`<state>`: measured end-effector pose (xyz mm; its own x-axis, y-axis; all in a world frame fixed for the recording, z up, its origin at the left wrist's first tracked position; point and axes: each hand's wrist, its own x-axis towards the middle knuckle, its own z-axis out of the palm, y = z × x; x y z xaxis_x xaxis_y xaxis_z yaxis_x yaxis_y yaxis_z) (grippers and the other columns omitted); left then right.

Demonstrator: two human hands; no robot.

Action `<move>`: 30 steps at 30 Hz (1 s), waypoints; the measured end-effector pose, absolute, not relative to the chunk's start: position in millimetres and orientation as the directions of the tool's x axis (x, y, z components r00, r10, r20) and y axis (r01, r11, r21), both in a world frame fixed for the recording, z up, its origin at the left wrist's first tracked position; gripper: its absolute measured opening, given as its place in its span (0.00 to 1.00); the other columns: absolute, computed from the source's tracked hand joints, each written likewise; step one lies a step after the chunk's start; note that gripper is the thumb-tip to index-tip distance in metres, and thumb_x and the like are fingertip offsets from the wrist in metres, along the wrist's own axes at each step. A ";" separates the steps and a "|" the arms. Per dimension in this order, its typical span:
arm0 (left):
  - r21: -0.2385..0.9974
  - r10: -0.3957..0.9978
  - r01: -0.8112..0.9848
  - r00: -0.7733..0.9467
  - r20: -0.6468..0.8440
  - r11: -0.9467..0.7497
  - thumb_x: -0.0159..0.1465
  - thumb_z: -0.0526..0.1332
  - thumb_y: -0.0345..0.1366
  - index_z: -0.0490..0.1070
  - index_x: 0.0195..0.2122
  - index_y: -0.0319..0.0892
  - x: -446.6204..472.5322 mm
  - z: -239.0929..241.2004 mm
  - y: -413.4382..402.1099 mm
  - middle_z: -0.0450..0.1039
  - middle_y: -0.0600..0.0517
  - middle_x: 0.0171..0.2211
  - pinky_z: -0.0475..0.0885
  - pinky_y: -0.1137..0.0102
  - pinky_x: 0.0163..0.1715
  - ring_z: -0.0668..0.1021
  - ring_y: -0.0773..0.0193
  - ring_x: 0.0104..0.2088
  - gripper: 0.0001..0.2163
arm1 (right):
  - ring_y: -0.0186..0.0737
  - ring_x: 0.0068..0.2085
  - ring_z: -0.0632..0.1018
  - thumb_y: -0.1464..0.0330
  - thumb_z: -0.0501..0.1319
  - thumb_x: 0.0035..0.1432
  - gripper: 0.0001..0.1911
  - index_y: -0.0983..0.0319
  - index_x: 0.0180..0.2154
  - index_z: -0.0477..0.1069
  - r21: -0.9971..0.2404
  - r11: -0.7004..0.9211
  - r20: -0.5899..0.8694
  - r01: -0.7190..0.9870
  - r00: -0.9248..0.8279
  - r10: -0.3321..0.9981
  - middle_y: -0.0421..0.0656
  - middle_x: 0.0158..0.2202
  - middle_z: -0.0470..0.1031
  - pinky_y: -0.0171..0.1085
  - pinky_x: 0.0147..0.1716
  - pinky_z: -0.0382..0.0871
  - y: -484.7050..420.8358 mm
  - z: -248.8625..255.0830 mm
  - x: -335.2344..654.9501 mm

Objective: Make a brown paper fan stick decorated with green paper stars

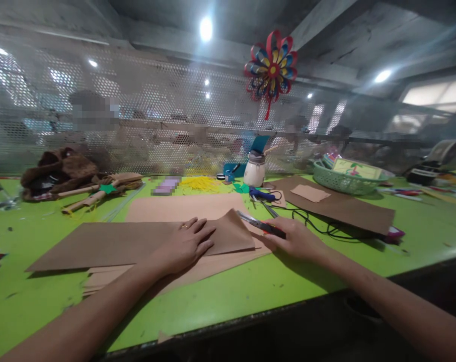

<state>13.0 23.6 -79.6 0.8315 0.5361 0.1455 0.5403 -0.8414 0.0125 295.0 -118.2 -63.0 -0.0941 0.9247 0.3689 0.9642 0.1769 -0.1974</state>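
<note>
My left hand [192,244] lies palm down with fingers spread on a long sheet of brown paper [126,241]. The right end of that sheet rises in a bent corner. Beside this corner, my right hand [294,239] is closed around a utility knife [260,223] with a silver front and a black and red handle. The knife's front end points left, close to the raised paper; whether they touch I cannot tell. Under the brown sheet lies lighter tan paper [182,203], and several cut tan pieces [107,279] stick out near my left forearm.
A blue glue gun [263,194] with a black cord [326,232] lies beyond my right hand. Behind it are a white jar [254,173], yellow paper strips [201,184] and a green basket [349,185]. Brown cardboard [349,211] lies right; a stick bundle [95,196] lies left.
</note>
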 end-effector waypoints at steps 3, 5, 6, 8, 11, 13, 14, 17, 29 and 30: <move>-0.016 0.516 0.526 0.838 0.176 -0.850 0.67 0.39 0.52 0.56 0.62 0.53 13.0 -83.4 26.4 0.56 0.49 0.63 0.57 0.53 0.55 0.59 0.46 0.61 0.25 | 0.44 0.38 0.76 0.61 0.55 0.62 0.15 0.59 0.48 0.69 -0.103 0.241 0.377 0.965 -0.186 0.907 0.47 0.40 0.76 0.38 0.36 0.65 -125.2 -62.9 281.7; -0.019 0.512 0.524 0.837 0.192 -0.851 0.67 0.39 0.52 0.56 0.62 0.52 13.0 -86.4 28.5 0.55 0.49 0.63 0.56 0.53 0.56 0.59 0.46 0.61 0.25 | 0.41 0.33 0.75 0.61 0.54 0.63 0.14 0.59 0.47 0.70 -0.014 0.252 0.359 0.968 -0.230 0.904 0.46 0.36 0.75 0.36 0.31 0.62 -129.6 -62.5 274.7; -0.014 0.517 0.529 0.835 0.190 -0.849 0.67 0.39 0.52 0.56 0.62 0.52 13.1 -87.5 29.3 0.55 0.49 0.63 0.56 0.53 0.56 0.59 0.46 0.61 0.26 | 0.40 0.31 0.74 0.61 0.53 0.63 0.14 0.59 0.46 0.70 0.024 0.251 0.351 0.968 -0.243 0.904 0.45 0.34 0.75 0.36 0.29 0.60 -131.3 -62.4 272.3; 0.000 0.537 0.546 0.824 0.179 -0.838 0.67 0.39 0.53 0.56 0.62 0.51 13.4 -88.7 29.9 0.54 0.48 0.64 0.56 0.53 0.57 0.58 0.46 0.62 0.26 | 0.39 0.29 0.73 0.60 0.53 0.64 0.14 0.59 0.45 0.70 0.070 0.241 0.343 0.968 -0.250 0.905 0.44 0.33 0.74 0.36 0.26 0.58 -133.5 -62.5 269.6; 0.016 0.549 0.555 0.818 0.169 -0.832 0.66 0.39 0.53 0.56 0.62 0.50 13.9 -87.7 28.7 0.54 0.48 0.63 0.55 0.53 0.57 0.57 0.47 0.62 0.26 | 0.40 0.29 0.74 0.59 0.51 0.64 0.15 0.58 0.45 0.70 0.056 0.226 0.332 0.973 -0.231 0.915 0.44 0.32 0.74 0.36 0.26 0.58 -134.8 -62.2 269.7; 0.020 0.549 0.554 0.819 0.165 -0.832 0.66 0.40 0.53 0.58 0.61 0.50 14.1 -85.9 27.3 0.55 0.47 0.63 0.55 0.52 0.57 0.58 0.46 0.62 0.26 | 0.41 0.31 0.75 0.58 0.51 0.64 0.16 0.58 0.46 0.70 0.012 0.213 0.322 0.977 -0.206 0.924 0.45 0.34 0.75 0.36 0.28 0.60 -135.3 -60.7 272.5; 0.020 0.548 0.553 0.820 0.163 -0.833 0.66 0.40 0.53 0.58 0.61 0.50 14.1 -85.1 26.7 0.55 0.47 0.63 0.55 0.52 0.57 0.58 0.45 0.62 0.26 | 0.42 0.33 0.76 0.58 0.51 0.64 0.17 0.59 0.46 0.70 -0.014 0.198 0.318 0.980 -0.183 0.930 0.45 0.35 0.75 0.36 0.29 0.62 -135.8 -59.5 275.2; 0.015 0.540 0.545 0.826 0.164 -0.838 0.66 0.40 0.52 0.60 0.60 0.49 14.2 -83.5 25.9 0.56 0.45 0.63 0.56 0.51 0.56 0.59 0.44 0.61 0.26 | 0.46 0.39 0.77 0.59 0.52 0.63 0.17 0.60 0.47 0.70 -0.062 0.108 0.310 0.992 -0.084 0.947 0.48 0.40 0.76 0.38 0.35 0.66 -138.9 -55.7 289.0; -0.004 0.528 0.536 0.833 0.167 -0.844 0.67 0.39 0.51 0.59 0.61 0.49 16.6 -83.5 26.5 0.58 0.45 0.61 0.57 0.52 0.55 0.60 0.45 0.60 0.26 | 0.49 0.41 0.77 0.61 0.55 0.60 0.15 0.60 0.44 0.73 -0.106 0.041 0.164 0.994 -0.023 0.986 0.48 0.42 0.78 0.41 0.40 0.68 -162.8 -48.0 298.7; -0.007 0.528 0.536 0.833 0.165 -0.844 0.67 0.39 0.51 0.59 0.61 0.49 16.5 -82.9 25.9 0.58 0.45 0.61 0.57 0.53 0.55 0.60 0.45 0.60 0.25 | 0.49 0.42 0.77 0.62 0.55 0.60 0.15 0.60 0.45 0.73 -0.100 0.036 0.176 0.994 -0.018 0.984 0.49 0.43 0.78 0.42 0.41 0.68 -162.1 -47.9 297.5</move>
